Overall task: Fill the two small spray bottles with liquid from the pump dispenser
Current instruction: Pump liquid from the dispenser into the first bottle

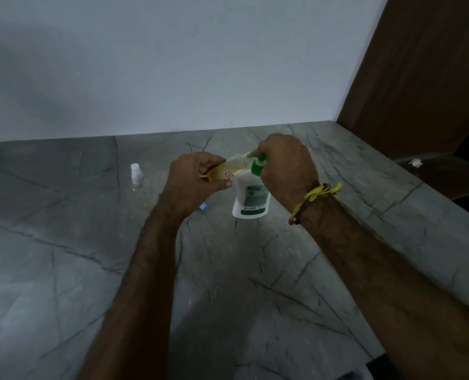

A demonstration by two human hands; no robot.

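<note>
A white pump dispenser [251,197] with a green pump head and green label stands on the grey stone counter [63,256]. My right hand [285,165] sits on top of the pump head, fingers curled over it. My left hand [197,178] grips a small spray bottle [229,170] holding yellowish liquid, tilted with its mouth at the green nozzle. A second small spray bottle [136,175], clear with a white cap, stands apart on the counter to the left. A small blue cap [203,207] lies beside the dispenser, below my left wrist.
A pale wall runs along the back of the counter. A brown wooden panel [419,78] rises at the right, with a dark recess holding a small white object [415,162]. The counter's right edge drops off near my right forearm.
</note>
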